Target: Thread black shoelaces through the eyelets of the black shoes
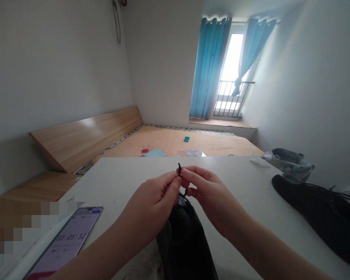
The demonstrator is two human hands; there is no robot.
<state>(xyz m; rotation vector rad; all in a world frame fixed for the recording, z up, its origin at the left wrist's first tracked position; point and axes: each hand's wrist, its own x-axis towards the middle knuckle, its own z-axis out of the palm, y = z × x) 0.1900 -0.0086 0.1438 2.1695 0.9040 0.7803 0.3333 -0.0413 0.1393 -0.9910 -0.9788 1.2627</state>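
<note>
You had your left hand (150, 206) and right hand (210, 198) close together over the middle of the white table (113, 186), both pinched narrow on a black cord (179, 170). The fingertips met around it, and its tip stuck up above them. Work in hand looked like fiddling with that cord, which curved down from your fingers to the top of a black fabric bag (182, 241). The bag lay below your hands, running off the bottom of the view past the table's near edge. Next move looked to call for a steady pinch from both hands, since the cord was thin and short between them.

Hard to make out: your fingers hid the middle of the cord, so you couldn't tell any knot, clip or cord end there. The bag's opening was hidden too, and its lower end was cut off.

Near the left edge of the table lay a phone (65, 243) showing a timer. Toward the right edge sat a black flat pouch (317, 210), cut off by the frame, and a clear plastic bag (288, 163) at the far right corner. Beyond the far edge lay a plywood bed platform (175, 142) with a pale blue booklet (154, 153) on it.
</note>
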